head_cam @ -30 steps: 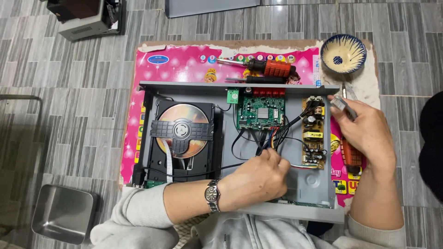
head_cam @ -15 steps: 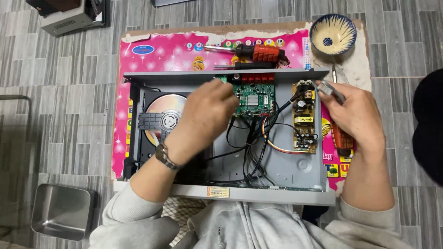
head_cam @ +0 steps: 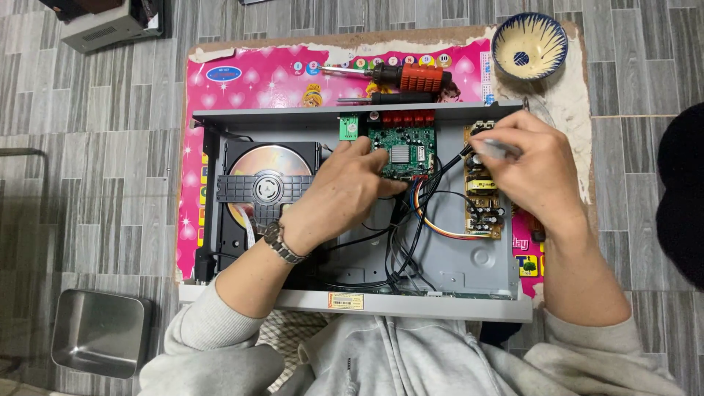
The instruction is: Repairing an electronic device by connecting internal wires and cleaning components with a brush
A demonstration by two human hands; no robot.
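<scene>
Centre frame: brace your left hand [head_cam: 345, 192], fingers loose, on the green circuit board [head_cam: 402, 150]; right hand [head_cam: 532, 170] steadies its pinched metal tool [head_cam: 499, 149].

A green circuit board [head_cam: 401, 150] with red connectors sits in a grey metal case [head_cam: 469, 264]. Beside it are a yellowish board [head_cam: 484, 198], a gold-sheened disc [head_cam: 268, 165] and black and orange wires [head_cam: 422, 213]. The pink mat [head_cam: 242, 81] carries hearts. The bowl [head_cam: 529, 44] is blue-and-cream striped, the floor grey wood-grain.
</scene>
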